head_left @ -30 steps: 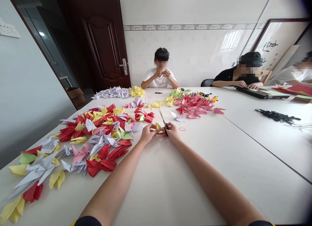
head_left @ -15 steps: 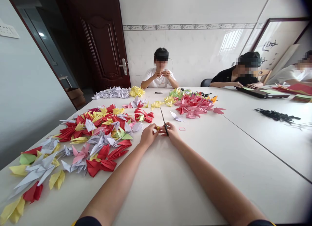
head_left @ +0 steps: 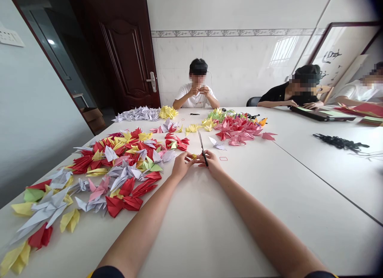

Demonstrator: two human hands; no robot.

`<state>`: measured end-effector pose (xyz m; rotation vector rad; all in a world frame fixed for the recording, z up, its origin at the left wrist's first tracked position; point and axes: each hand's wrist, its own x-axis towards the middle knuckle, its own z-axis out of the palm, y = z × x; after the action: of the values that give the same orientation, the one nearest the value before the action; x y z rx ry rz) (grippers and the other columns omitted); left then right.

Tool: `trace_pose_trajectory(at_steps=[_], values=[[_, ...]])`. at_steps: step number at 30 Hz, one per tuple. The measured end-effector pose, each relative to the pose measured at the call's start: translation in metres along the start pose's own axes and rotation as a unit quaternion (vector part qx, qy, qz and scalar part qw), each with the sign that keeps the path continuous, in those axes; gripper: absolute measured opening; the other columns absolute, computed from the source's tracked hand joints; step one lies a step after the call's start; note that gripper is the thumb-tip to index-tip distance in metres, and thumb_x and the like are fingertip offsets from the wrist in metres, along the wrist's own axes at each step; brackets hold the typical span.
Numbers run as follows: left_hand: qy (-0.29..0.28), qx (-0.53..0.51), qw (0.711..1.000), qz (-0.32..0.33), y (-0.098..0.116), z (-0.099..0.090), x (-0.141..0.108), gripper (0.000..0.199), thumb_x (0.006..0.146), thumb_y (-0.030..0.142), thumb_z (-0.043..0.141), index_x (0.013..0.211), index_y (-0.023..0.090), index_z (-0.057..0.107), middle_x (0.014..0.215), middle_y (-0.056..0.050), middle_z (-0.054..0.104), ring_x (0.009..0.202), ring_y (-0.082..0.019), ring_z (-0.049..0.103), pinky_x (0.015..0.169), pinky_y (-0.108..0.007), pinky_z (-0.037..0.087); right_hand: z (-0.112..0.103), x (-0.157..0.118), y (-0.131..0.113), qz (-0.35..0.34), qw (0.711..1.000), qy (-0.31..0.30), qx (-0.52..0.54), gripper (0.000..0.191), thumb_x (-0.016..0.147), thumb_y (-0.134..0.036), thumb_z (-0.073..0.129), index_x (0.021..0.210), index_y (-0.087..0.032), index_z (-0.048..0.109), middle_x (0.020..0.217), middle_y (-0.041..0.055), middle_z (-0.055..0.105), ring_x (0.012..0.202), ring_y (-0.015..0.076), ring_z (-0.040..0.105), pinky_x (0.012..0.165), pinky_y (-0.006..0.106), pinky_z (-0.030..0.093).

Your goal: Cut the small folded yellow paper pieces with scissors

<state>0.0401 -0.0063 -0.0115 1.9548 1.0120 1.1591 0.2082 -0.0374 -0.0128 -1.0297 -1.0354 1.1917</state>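
Observation:
Over the middle of the white table (head_left: 209, 214), my left hand (head_left: 181, 165) pinches a small yellow folded paper (head_left: 194, 156). My right hand (head_left: 212, 164) is closed on dark scissors (head_left: 204, 153), whose blades point away from me. The fingertips of both hands meet near the yellow paper, so whether the right fingers also grip it is hard to tell. Left of my hands spreads a large pile of folded paper pieces (head_left: 119, 154) in red, yellow, white, pink and green. A single white folded paper (head_left: 217, 143) lies just beyond my right hand.
Farther back lie white (head_left: 137, 114), yellow (head_left: 168, 112) and pink-red (head_left: 239, 129) paper piles. A black corded bundle (head_left: 341, 141) and a black tray (head_left: 323, 113) are at the right. One person (head_left: 197, 95) sits opposite; two more people sit at the right.
The scissors have tilted slightly, and their blades now look a little apart. My left fingers have shifted slightly around the yellow paper.

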Motion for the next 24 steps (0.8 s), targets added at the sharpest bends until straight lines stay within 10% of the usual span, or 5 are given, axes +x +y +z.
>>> trace_pose_trajectory(at_steps=[24], values=[[0.007, -0.021, 0.999, 0.024, 0.0011, 0.0009, 0.0005, 0.032, 0.089, 0.051, 0.056, 0.083, 0.020, 0.057, 0.084, -0.003, 0.067, 0.076, -0.016, 0.064, 0.071, -0.027, 0.049, 0.0034, -0.0016, -0.0017, -0.017, 1.000, 0.016, -0.019, 0.041, 0.061, -0.040, 0.083, 0.082, -0.022, 0.054, 0.089, 0.0012, 0.069, 0.071, 0.0195, 0.071, 0.060, 0.029, 0.053]])
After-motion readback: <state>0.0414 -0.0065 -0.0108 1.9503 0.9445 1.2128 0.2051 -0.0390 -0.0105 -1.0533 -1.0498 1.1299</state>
